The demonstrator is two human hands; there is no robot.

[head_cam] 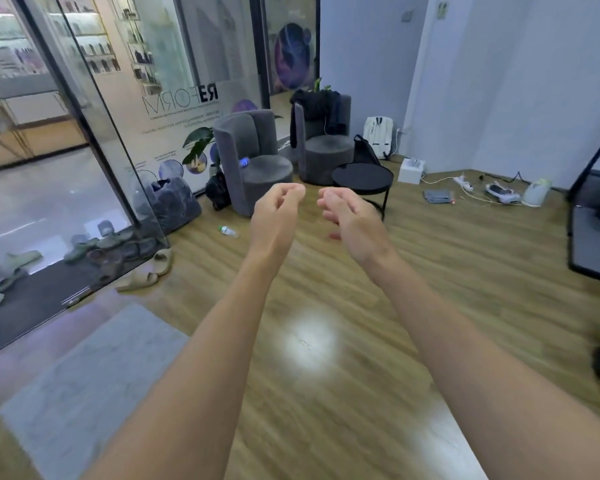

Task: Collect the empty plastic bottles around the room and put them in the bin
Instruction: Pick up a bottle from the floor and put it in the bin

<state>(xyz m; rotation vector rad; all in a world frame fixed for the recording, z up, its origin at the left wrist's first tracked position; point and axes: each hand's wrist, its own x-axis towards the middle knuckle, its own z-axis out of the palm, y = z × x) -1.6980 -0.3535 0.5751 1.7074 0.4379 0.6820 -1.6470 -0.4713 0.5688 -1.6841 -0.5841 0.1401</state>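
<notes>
Both bare forearms are stretched forward over the wood-patterned floor [430, 271], and the two hands are held side by side, close together but apart. The left hand [276, 213] is seen from the back; its fingers [291, 192] are loosely curled, and nothing is held in them. The right hand [352, 220] is posed in much the same way: its fingers [328, 202] are loosely bent toward the left hand, and nothing is gripped by them either.

A small clear plastic bottle [228, 231] is seen lying on its side on the floor, well apart from both hands. It is placed to the left of the left hand in the view, between the dark grey upholstered armchair [253, 161] and the foot of the glass door [84, 150].

A small blue object [244, 162] is seen at the seat edge of that armchair; whether it is a bottle cannot be told. A second grey armchair [323, 154] is set just beside the first, and dark clothing [317, 105] is draped over its back. A white backpack [378, 135] is leaned against the wall behind it. Beige slippers [149, 271] are left on the floor near the door, and a pale grey rug [84, 375] is laid at the lower left.
</notes>
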